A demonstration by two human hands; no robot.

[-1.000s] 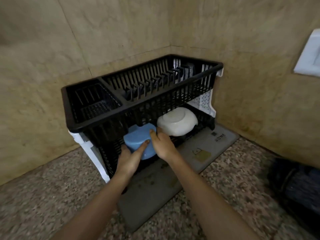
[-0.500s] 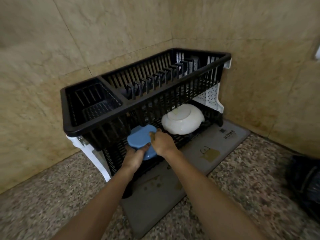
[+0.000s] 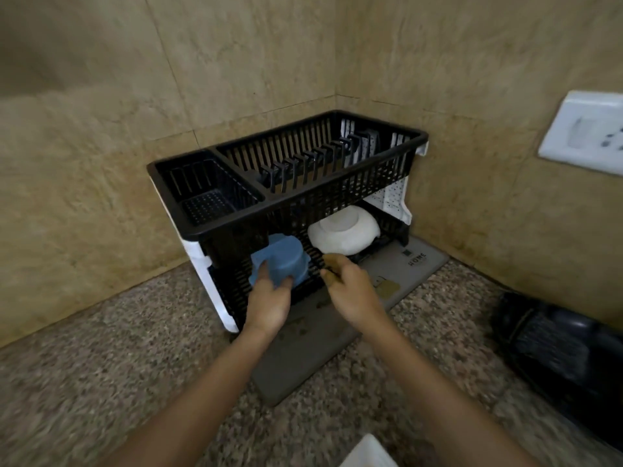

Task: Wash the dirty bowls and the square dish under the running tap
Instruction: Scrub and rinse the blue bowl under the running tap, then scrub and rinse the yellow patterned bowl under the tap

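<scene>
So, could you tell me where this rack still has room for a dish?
The upper tier is bare: the small left compartment and the slotted section. Below it is crowded: blue bowl touched by the left hand, white bowl beside it, right hand at the gap between.

Left hand reaches forward with fingers outstretched, right hand beside it loosely curled.
</scene>
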